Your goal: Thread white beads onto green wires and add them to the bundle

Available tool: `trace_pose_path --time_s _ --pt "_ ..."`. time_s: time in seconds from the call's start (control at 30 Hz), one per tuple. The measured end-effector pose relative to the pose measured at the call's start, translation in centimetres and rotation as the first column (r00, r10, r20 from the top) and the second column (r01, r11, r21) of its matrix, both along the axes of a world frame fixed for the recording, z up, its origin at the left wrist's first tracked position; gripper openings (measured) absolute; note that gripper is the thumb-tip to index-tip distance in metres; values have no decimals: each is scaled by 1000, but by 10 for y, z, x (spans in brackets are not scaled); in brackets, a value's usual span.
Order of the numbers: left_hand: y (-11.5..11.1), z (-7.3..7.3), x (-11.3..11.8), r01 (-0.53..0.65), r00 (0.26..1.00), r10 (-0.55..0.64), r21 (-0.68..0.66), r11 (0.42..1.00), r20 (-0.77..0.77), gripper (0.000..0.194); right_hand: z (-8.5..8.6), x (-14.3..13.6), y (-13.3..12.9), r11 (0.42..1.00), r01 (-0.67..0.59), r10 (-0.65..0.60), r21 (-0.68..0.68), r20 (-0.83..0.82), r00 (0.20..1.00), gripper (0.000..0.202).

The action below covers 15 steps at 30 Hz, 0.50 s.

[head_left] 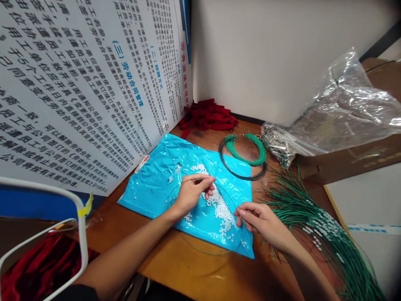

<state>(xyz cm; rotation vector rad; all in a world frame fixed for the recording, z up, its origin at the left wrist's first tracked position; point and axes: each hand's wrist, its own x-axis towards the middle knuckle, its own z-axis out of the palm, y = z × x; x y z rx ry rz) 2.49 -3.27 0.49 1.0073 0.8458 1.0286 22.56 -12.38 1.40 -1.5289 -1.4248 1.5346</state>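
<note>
A thin dark wire [228, 195] arches between my two hands above a blue plastic bag [147, 184]. My left hand [194, 191] pinches it near the bag's middle. To the right and lower, my right hand [255, 219] has its fingers closed on the same wire. Part of a thin loop hangs below, over the table's front. Many small white beads [221, 209] lie spread on the bag, under and between my hands. The wire's exact ends are too fine to make out.
Coiled green wires [261, 152] lie behind the bag, near red strips [209, 115]. Green wires bearing white pieces [322, 225] spread at the right, beside a cardboard box [351, 156] and clear plastic [347, 100]. A printed panel [94, 83] stands left; a white frame [82, 234] is nearer.
</note>
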Motion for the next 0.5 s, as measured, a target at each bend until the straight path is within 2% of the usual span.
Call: trace_pose_path --time_s 0.23,0.33,0.5 --pt "-3 -3 -2 102 994 -98 -58 993 57 23 -1 1 1 996 -44 29 72 201 979 28" --pt "-2 -4 -4 152 980 -138 -93 984 145 24 -3 0 1 996 -38 20 82 201 979 28" --pt "-2 -3 -5 245 942 -191 -174 954 276 25 0 -3 3 994 76 -83 75 104 991 25"
